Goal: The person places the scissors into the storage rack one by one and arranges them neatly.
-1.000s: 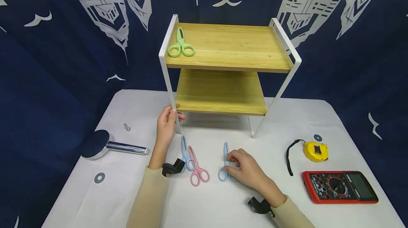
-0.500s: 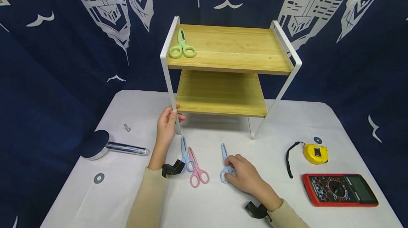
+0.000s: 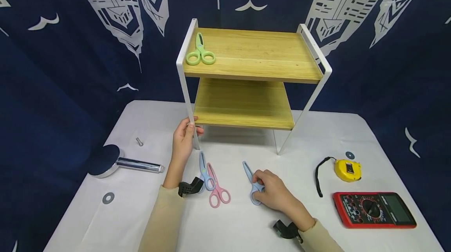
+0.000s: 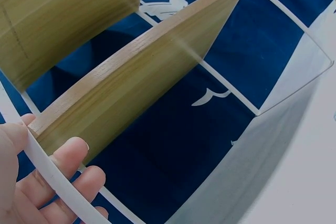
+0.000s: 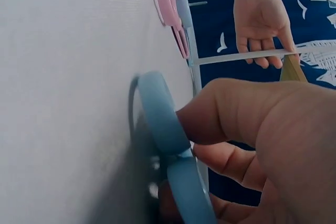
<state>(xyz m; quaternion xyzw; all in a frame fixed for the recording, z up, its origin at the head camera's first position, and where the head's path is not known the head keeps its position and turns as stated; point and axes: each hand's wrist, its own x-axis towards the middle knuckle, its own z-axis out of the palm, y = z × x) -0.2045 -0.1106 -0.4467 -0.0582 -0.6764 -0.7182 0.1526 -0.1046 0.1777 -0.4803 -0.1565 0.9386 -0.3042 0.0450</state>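
since the earlier frame, the blue scissors under the right hand have swung round on the white table, tips now pointing toward the upper left of the head view and handles drawn further toward the lower right. the right hand's fingers pinch the handle loops, and the scissors lie low in the middle of the frame. the left hand grips the front left white leg of the wooden shelf, unchanged. a second blue pair and a pink pair lie side by side just right of the left wrist. green scissors rest on the top board's left end. at right lie a yellow tape measure and a red meter.
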